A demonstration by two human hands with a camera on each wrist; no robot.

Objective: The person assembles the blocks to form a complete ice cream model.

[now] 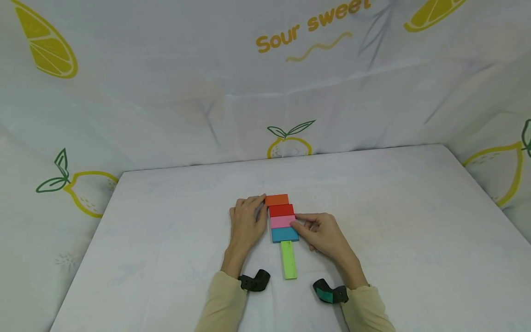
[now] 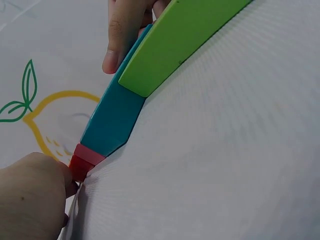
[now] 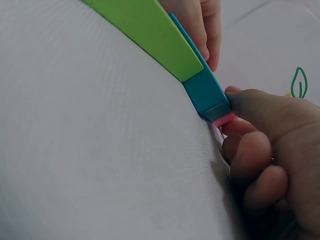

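Observation:
Four flat rectangular blocks lie edge to edge in a column: an orange block (image 1: pixel 276 200) at the far end, then a red block (image 1: pixel 281 210), a pink block (image 1: pixel 280 222) and a blue block (image 1: pixel 285 235). A lime-green block (image 1: pixel 288 260) extends lengthwise from the blue one toward the person. My left hand (image 1: pixel 248 220) pinches the left end of the orange block between index finger and thumb. On the other side, my right hand (image 1: pixel 325 233) pinches the pink block's right end, its other fingers curled below. In the left wrist view, the orange block is hidden.
The blocks lie on a white cloth-covered table (image 1: pixel 174 240). Behind it hangs a white curtain (image 1: pixel 166 101) with lemon prints and lettering. Each wrist wears a black strap device, one on the left wrist (image 1: pixel 255 281) and one on the right (image 1: pixel 330 292).

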